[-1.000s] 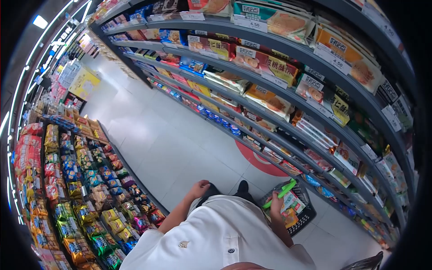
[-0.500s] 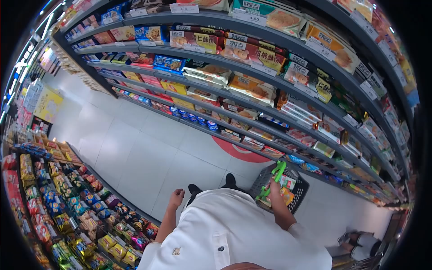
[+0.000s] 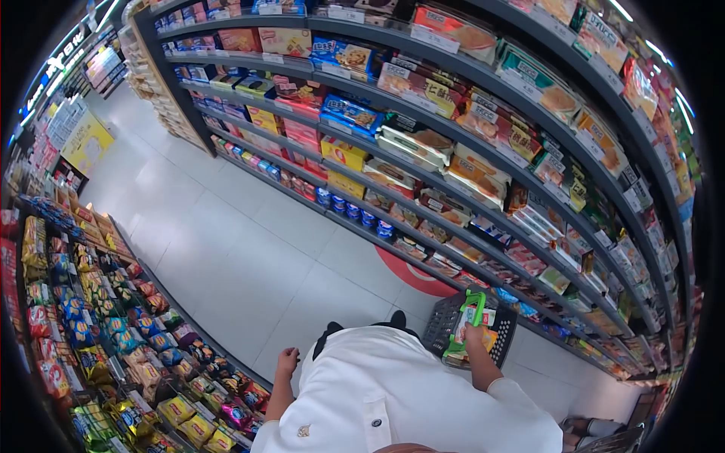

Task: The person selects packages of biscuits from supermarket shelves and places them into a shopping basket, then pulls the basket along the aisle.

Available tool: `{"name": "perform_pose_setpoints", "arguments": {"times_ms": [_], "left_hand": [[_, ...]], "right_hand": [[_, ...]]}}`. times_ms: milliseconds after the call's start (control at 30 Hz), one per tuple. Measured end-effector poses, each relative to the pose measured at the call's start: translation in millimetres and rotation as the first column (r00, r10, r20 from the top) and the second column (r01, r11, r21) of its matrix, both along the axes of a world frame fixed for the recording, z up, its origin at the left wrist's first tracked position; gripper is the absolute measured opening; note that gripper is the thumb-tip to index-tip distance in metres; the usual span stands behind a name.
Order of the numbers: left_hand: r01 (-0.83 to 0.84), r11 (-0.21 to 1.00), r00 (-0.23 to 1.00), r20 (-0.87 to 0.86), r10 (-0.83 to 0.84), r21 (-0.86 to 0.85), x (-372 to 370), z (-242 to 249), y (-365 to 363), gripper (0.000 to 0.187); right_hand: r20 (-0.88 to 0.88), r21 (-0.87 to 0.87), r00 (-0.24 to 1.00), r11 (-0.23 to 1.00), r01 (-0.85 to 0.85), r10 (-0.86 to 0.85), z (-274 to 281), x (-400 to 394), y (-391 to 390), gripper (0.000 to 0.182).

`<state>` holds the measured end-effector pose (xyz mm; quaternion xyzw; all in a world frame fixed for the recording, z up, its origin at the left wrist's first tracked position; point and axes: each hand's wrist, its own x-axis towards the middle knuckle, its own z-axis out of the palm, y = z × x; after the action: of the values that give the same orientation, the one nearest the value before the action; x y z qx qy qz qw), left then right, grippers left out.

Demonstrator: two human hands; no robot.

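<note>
My right hand [image 3: 474, 334] is wrapped round the bright green handle [image 3: 477, 303] of a dark grey shopping basket [image 3: 440, 323]. The basket hangs at my right side, close to the lower shelves. Several packets [image 3: 489, 317] lie inside it, one of them with orange on it; my hand and the handle cover part of them. My left hand [image 3: 288, 359] hangs at my other side with its fingers curled in and nothing seen in them. It is nearest to the snack rack on the left and touches nothing.
A long grey shelf unit [image 3: 423, 198] with boxed and bagged biscuits runs along the right. Bagged snacks fill a low rack [image 3: 162, 340] on the left. Pale floor tiles [image 3: 226, 257] lie between them, with a red floor marking [image 3: 411, 273]. Another person's legs [image 3: 593, 429] show at lower right.
The view has shifted along the aisle, and the shelves now sit further right and lower in it. My right hand still carries the basket; my left hand has swung slightly and remains curled.
</note>
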<state>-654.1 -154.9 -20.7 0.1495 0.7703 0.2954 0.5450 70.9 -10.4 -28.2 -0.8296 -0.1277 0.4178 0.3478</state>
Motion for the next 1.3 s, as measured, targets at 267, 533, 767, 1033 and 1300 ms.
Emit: {"name": "perform_pose_setpoints", "arguments": {"times_ms": [267,533,767,1033,1300], "left_hand": [[0.015,0.999,1.0,0.003,-0.015,-0.036,-70,15,1,0.038],[0.013,1.0,0.999,0.044,-0.014,0.025,-85,12,59,0.035],[0.044,0.988,0.999,0.001,-0.045,0.149,-101,20,73,0.037],[-0.003,0.995,0.998,-0.056,0.008,0.096,-183,21,117,0.035],[-0.036,0.999,0.999,-0.011,0.036,0.022,-269,30,293,0.036]], "right_hand": [[0.196,-0.089,0.969,0.987,-0.136,0.152,77,-130,10,0.025],[-0.039,-0.101,0.998,0.993,-0.058,0.054,49,-198,37,0.016],[0.133,-0.173,0.99,0.985,-0.018,0.041,34,-235,86,0.022],[0.083,-0.124,0.98,0.974,0.191,-0.182,4,-247,163,0.024],[-0.028,-0.055,0.926,0.925,0.375,-0.377,21,-289,250,0.023]]}}
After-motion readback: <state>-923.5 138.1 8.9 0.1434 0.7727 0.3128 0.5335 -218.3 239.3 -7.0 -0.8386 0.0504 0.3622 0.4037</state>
